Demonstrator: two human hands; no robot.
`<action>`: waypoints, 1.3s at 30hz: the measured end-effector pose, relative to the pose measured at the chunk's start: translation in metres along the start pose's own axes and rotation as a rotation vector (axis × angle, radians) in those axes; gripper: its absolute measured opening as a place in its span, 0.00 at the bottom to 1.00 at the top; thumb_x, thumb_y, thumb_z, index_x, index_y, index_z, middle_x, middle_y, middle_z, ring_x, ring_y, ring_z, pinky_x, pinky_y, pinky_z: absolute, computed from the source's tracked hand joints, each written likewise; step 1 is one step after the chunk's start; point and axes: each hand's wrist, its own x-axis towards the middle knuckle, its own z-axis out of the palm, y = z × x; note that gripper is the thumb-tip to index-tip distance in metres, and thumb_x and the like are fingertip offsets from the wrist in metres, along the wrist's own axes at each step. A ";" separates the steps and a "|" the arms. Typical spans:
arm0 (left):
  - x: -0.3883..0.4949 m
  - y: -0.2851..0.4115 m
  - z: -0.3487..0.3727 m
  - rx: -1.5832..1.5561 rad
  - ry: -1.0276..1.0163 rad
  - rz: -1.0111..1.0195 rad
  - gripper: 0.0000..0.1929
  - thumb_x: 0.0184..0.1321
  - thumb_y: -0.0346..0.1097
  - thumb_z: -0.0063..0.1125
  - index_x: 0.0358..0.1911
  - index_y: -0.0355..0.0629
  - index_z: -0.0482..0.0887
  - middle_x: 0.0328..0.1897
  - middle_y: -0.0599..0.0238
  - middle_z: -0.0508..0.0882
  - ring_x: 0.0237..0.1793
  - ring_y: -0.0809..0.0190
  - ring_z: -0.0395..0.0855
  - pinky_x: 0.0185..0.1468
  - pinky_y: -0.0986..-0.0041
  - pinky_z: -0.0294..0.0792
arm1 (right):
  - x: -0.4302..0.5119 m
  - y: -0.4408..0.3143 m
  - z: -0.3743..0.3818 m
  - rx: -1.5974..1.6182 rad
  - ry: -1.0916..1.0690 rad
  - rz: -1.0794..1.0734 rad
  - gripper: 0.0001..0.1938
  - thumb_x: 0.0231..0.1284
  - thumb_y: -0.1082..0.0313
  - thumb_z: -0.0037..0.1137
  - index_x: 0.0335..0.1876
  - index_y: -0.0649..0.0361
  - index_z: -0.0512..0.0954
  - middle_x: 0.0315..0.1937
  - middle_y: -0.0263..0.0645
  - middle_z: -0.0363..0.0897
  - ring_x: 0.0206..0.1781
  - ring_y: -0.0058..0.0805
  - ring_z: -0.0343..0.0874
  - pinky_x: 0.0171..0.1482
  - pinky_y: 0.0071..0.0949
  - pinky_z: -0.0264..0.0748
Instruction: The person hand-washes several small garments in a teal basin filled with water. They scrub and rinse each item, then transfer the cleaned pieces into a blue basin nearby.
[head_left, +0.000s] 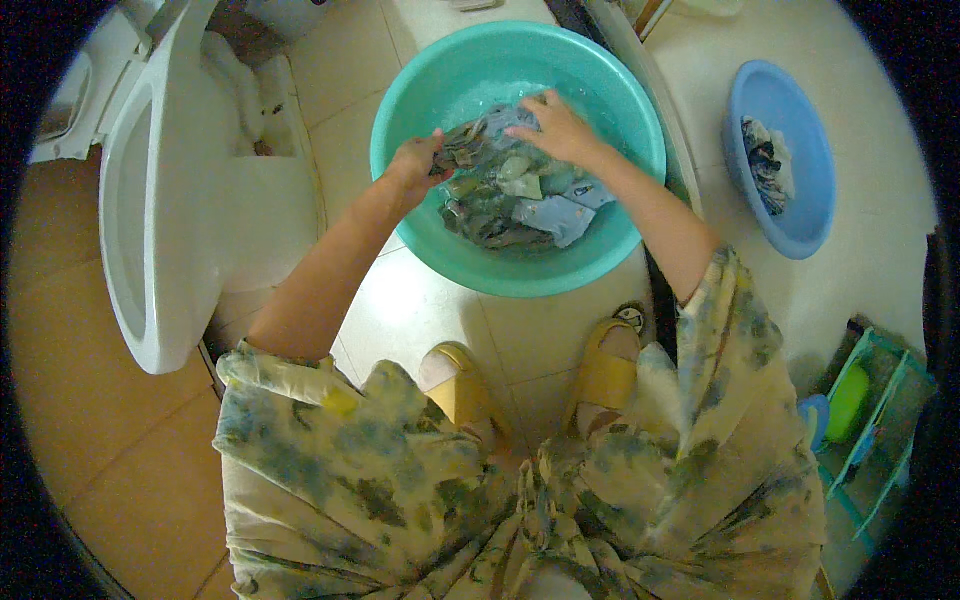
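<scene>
A large teal plastic basin (525, 281) holds water and a heap of wet clothes. At the basin's left side, my left hand (416, 166) grips the end of a dark patterned cloth (463, 146). My right hand (559, 131) is at the upper right of the heap, fingers spread over greyish-blue wet fabric (510, 124); whether they pinch it is unclear. Nearer to me in the water lie a light blue printed cloth (559, 217), a pale green cloth (523, 185) and dark fabric (487, 225).
A white toilet (187, 187) stands on the left. Beyond a dark-edged sill (667, 142) on the right, a blue plastic basin (814, 172) holds crumpled clothes (766, 165). A green wire rack (874, 420) is at the lower right. My feet in yellow slippers (459, 390) are below the teal basin.
</scene>
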 end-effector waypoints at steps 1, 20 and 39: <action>-0.001 0.002 0.003 0.024 0.032 0.017 0.16 0.65 0.47 0.48 0.41 0.41 0.71 0.39 0.62 0.75 0.39 0.61 0.74 0.37 0.69 0.72 | 0.000 0.003 0.000 -0.031 -0.111 0.018 0.25 0.56 0.43 0.51 0.48 0.57 0.73 0.45 0.51 0.72 0.50 0.51 0.71 0.52 0.46 0.68; -0.002 -0.015 0.017 0.036 0.048 0.051 0.12 0.59 0.48 0.56 0.32 0.49 0.71 0.27 0.72 0.73 0.31 0.68 0.70 0.29 0.73 0.66 | -0.025 0.011 -0.049 0.025 -0.038 0.246 0.14 0.59 0.59 0.52 0.45 0.60 0.74 0.42 0.53 0.71 0.46 0.50 0.73 0.49 0.44 0.69; 0.048 -0.035 0.052 -0.256 -0.203 -0.013 0.25 0.60 0.60 0.42 0.53 0.51 0.69 0.53 0.66 0.74 0.47 0.61 0.73 0.49 0.64 0.69 | 0.009 -0.090 -0.013 0.348 0.216 0.100 0.16 0.56 0.56 0.53 0.35 0.64 0.74 0.35 0.51 0.76 0.36 0.52 0.75 0.39 0.42 0.71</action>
